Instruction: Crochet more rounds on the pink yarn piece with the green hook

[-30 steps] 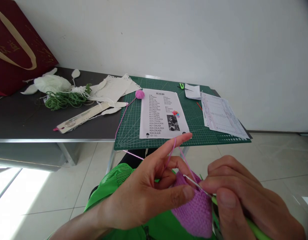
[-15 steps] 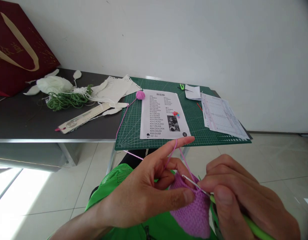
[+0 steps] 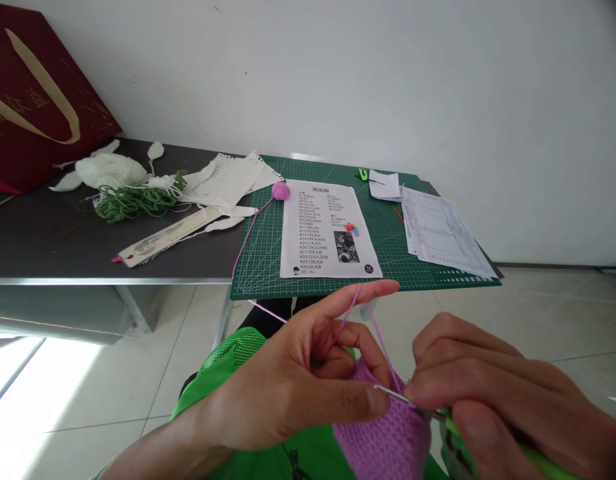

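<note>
Pink crochet work point(image 3: 383, 437) hangs below my left hand point(image 3: 308, 373), pinched at its upper edge between thumb and fingers. Over the raised index finger of that hand runs pink yarn point(image 3: 349, 312), which comes down to the work. My right hand point(image 3: 488, 387) grips a crochet hook point(image 3: 395, 395) with a green handle. The hook's metal tip lies at the top edge of the work, beside my left thumb. From a small pink yarn ball point(image 3: 281, 191) on the mat, the strand leads down to my left hand.
A printed pattern sheet point(image 3: 318, 230) with small colored stitch markers point(image 3: 351, 229) lies on a green cutting mat point(image 3: 261, 267). To the right are filled-in paper sheets point(image 3: 445, 233). White yarn point(image 3: 111, 170), green yarn point(image 3: 133, 203) and a red bag point(image 3: 43, 100) occupy the left table.
The hook has moved slightly down and right, its tip now close to my left thumb. My right hand has shifted right, and the left index finger sits slightly lower.
</note>
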`<state>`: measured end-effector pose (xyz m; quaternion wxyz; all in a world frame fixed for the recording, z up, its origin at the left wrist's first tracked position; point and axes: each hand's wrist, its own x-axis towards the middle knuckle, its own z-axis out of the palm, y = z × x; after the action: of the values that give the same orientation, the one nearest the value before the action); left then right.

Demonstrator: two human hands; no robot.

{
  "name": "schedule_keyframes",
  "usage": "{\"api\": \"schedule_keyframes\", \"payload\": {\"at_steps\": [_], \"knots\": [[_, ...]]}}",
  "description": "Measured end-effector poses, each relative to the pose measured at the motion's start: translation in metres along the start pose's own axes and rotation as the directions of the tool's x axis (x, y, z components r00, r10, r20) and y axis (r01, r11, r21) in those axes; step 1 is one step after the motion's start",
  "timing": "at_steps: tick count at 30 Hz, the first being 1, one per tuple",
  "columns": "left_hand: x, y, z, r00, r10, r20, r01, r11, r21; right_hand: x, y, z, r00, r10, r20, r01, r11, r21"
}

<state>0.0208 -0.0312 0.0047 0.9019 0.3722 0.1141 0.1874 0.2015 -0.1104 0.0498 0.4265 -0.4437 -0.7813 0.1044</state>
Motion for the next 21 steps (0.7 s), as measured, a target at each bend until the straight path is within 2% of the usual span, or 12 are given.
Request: {"api": "schedule_keyframes", "payload": {"at_steps": [7, 13, 21], "knots": [[0.000, -0.002, 0.006, 0.998, 0.000, -0.057, -0.001, 1.000, -0.019, 0.005, 0.000, -0.014, 0.983, -0.081, 0.165, 0.086, 0.996, -0.028], [-0.004, -0.001, 0.006, 1.000, 0.004, 0.000, -0.004, 1.000, -0.003, -0.006, -0.001, -0.016, 0.983, -0.029, 0.184, 0.047, 0.994, -0.095], [-0.007, 0.001, 0.013, 0.999, 0.003, -0.054, 0.002, 0.994, 0.106, -0.012, -0.002, -0.016, 0.985, -0.019, 0.170, 0.051, 0.982, -0.182]]}}
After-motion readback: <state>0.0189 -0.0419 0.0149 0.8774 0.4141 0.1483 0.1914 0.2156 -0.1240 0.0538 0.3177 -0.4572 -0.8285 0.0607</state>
